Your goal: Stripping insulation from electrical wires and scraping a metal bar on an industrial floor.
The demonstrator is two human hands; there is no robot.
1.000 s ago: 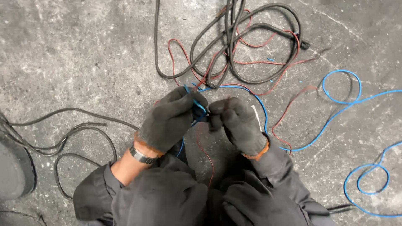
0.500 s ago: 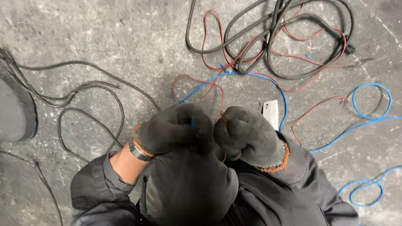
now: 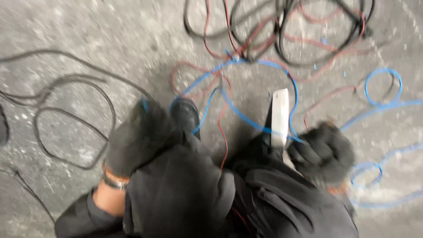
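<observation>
Both gloved hands blurred; left hand (image 3: 139, 139) fingers hidden.

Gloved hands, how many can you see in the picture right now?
2. The left hand is at centre left, closed on a blue wire. The right hand is at the right, beside a white flat tool. Motion blur hides each grip; none seem hidden.

black gloves, dark sleeves, wrist bracelet (image 3: 113, 181)
</observation>
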